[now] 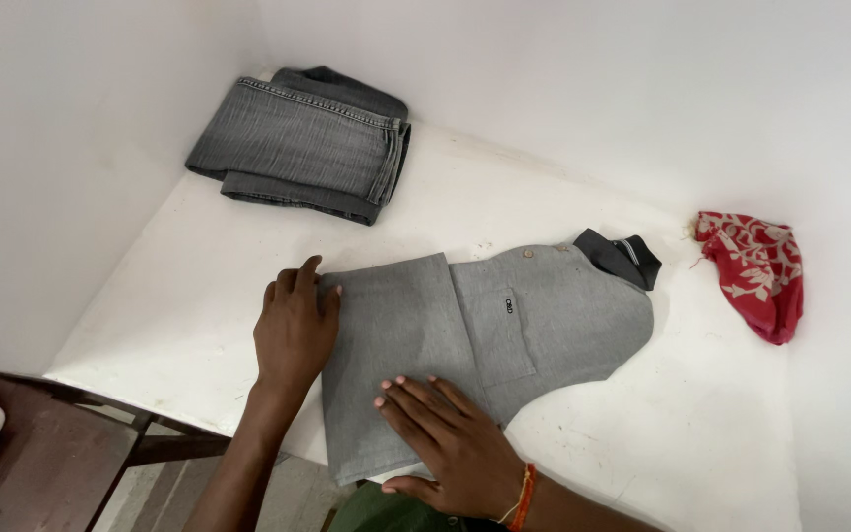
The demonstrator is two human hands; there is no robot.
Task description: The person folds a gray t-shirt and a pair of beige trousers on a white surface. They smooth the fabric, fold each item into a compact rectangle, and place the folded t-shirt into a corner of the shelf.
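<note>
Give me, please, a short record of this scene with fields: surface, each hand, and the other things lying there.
surface: white ledge set in a corner of white walls
main item: grey polo shirt, partly folded, dark collar toward the wall
left hand: flat at the left edge of the shirt's fold
right hand: flat on the shirt's near part; orange thread on the wrist
other items: folded grey jeans at the back left; red patterned cloth at the right
lower left: dark wooden chair
</note>
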